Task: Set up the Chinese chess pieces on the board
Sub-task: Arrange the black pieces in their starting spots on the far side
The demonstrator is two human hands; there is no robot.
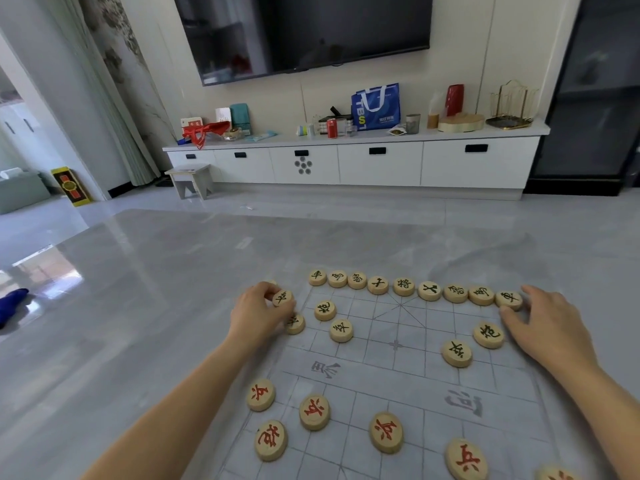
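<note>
- Pinching a black-lettered piece (pixel 282 297) between thumb and curled fingertips, the left hand (pixel 258 317) sits at the far left edge of the board (pixel 398 375), with the piece tilted and raised off the surface.
- Just beside that hand, a second black piece (pixel 295 323) lies flat at the board's left edge, partly hidden by the fingers.
- The right hand (pixel 550 327) rests at the far right corner with its fingers loosely stretched out; the forefinger and thumb tips touch the end piece (pixel 509 299) of the back row, which lies flat.
- That back row (pixel 403 286) holds nine black-lettered discs side by side along the far edge, most of them touching their neighbours.
- In front of the row, two black cannons (pixel 325 310) sit one on each side, and two black soldiers (pixel 341 330) sit a line nearer.
- Nearer the camera, six red-lettered pieces (pixel 314 411) are spread over the near half, one cut off by the bottom edge.
- The board is a thin, see-through gridded sheet lying on a glossy grey desk (pixel 138 289).
- Beyond the desk a white cabinet (pixel 381 161) carries a blue bag (pixel 375 105), below a wall television (pixel 304 29).
</note>
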